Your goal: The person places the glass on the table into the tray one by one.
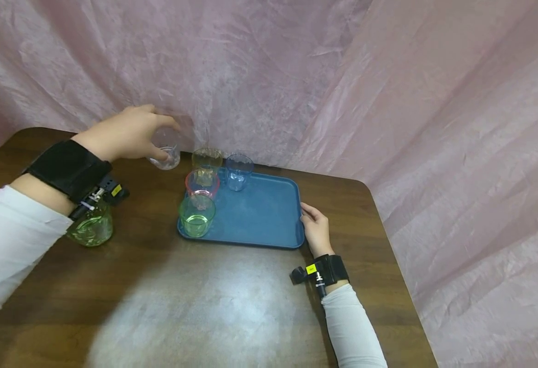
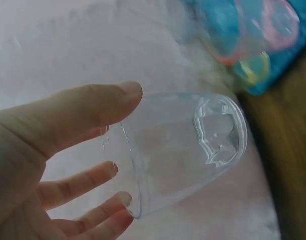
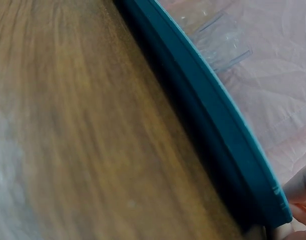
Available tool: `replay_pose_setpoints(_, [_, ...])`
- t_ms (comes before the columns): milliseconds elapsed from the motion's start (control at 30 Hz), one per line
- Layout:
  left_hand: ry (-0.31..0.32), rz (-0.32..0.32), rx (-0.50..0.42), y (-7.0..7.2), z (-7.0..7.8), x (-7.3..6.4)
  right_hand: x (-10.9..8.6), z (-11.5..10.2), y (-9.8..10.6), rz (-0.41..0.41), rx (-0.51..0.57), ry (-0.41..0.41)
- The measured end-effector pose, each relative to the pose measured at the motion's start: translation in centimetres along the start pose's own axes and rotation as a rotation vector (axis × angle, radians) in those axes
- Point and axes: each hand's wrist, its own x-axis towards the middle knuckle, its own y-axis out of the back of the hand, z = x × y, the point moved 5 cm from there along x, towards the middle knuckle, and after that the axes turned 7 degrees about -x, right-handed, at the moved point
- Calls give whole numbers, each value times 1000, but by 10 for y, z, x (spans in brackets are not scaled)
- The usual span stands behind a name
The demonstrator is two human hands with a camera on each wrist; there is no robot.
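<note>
My left hand [image 1: 131,134] holds a clear plastic cup [image 2: 178,155] by its rim, thumb on one side and fingers on the other. In the head view this cup is over the back of the table, left of a blue tray [image 1: 259,214]. My right hand [image 1: 316,229] grips the tray's right edge; in the right wrist view its fingers [image 3: 300,185] show at the tray's rim. At the tray's left side stand a green cup [image 1: 197,217], a red-rimmed cup [image 1: 203,184] and a yellow cup [image 1: 207,159], with a blue cup [image 1: 238,174] near the back edge.
A green glass vessel [image 1: 93,227] stands on the wooden table [image 1: 149,286] at the left, partly hidden by the left wrist strap and camera. A pink curtain [image 1: 269,82] hangs close behind the table and along its right side.
</note>
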Motion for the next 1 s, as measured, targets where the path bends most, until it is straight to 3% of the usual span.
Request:
replay_pose_setpoints(233, [-90,20,7,-1,53,6,2,0,0,2,-2,-13])
replay_pose_setpoints(467, [-202,50,0,-16,87,18,3,-1,0,7,-3,-8])
replay_pose_setpoints(667, [-253,22,31,-40,103,31,3,0,-1,14,35,17])
replay_pose_setpoints(1000, [-249,-67,21,-79,112,42,0,0,-2,20,5,8])
